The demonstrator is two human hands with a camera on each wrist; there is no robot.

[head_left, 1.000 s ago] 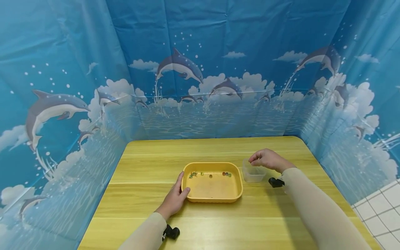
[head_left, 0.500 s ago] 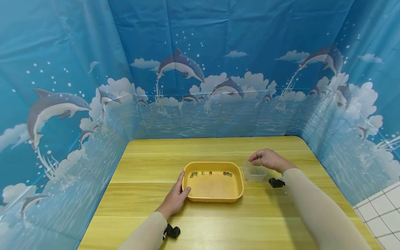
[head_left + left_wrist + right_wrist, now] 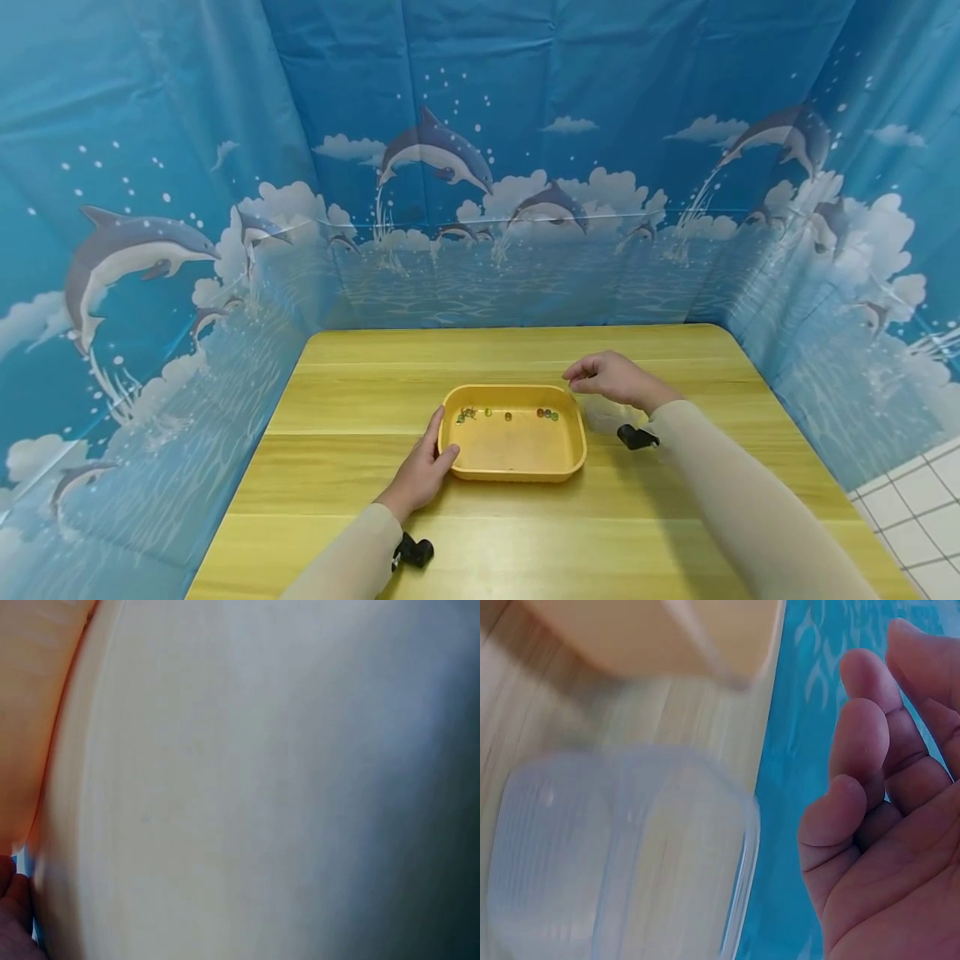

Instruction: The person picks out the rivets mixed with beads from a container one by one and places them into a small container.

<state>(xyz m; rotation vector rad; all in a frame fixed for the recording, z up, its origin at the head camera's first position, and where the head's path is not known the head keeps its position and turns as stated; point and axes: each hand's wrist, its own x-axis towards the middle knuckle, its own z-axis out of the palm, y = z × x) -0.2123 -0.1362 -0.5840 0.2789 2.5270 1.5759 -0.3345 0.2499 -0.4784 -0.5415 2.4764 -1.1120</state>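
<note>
My left hand [image 3: 417,477] grips the left side of a yellow tray [image 3: 517,476], its thumb over the rim. Inside the tray lie several small glass marbles [image 3: 508,417] along the back: a cluster at the left, single ones near the middle, and a short row [image 3: 547,414] at the right. My right hand [image 3: 617,381] hovers over the tray's back right corner, thumb and fingers drawn close; whether something small is between the fingertips cannot be made out. Below it stands a clear plastic box [image 3: 630,855], partly hidden by the hand in the head view.
A wood-grain table [image 3: 510,533] carries both containers, with the clear box just right of the tray. Blue dolphin-print curtains [image 3: 480,275] close off the back and both sides. Each wrist wears a small black camera [image 3: 637,437].
My right hand has moved left from above the clear box to the tray's back right corner. One middle marble rolled slightly backward earlier. My left hand keeps its hold.
</note>
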